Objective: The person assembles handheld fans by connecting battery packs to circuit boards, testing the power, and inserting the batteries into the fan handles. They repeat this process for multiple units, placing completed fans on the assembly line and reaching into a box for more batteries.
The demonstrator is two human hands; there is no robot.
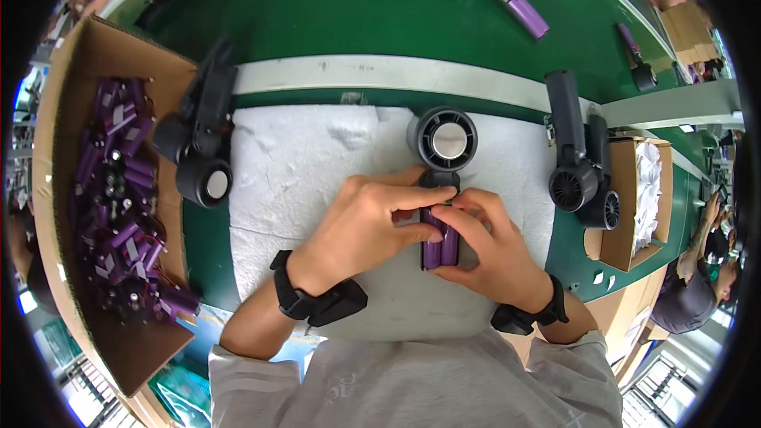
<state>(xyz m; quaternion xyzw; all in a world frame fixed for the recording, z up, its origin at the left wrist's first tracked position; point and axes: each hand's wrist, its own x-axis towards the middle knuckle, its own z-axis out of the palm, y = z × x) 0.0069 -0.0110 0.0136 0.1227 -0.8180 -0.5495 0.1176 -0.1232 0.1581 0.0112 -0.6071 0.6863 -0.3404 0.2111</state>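
Observation:
A black handheld fan [420, 139] lies on the white foam mat [289, 174], its round head with a silver centre pointing away from me. Below the head, a pack of purple cylindrical battery cells [433, 255] sits at the handle end. My left hand [357, 222] closes on the fan's neck and the top of the pack with thumb and index finger. Round the pack's right side curl the fingers of my right hand [503, 254], its fingertips close to the left ones near the neck. What lies between the fingertips is mostly hidden.
A cardboard box [67, 111] on the left holds many purple battery packs. Black fan bodies [208, 103] stand beside it, and more fans [572, 143] are on the right by a small carton [612, 222]. Past a white rail [317, 75], a fan with a purple pack [523, 14] lies on the green belt.

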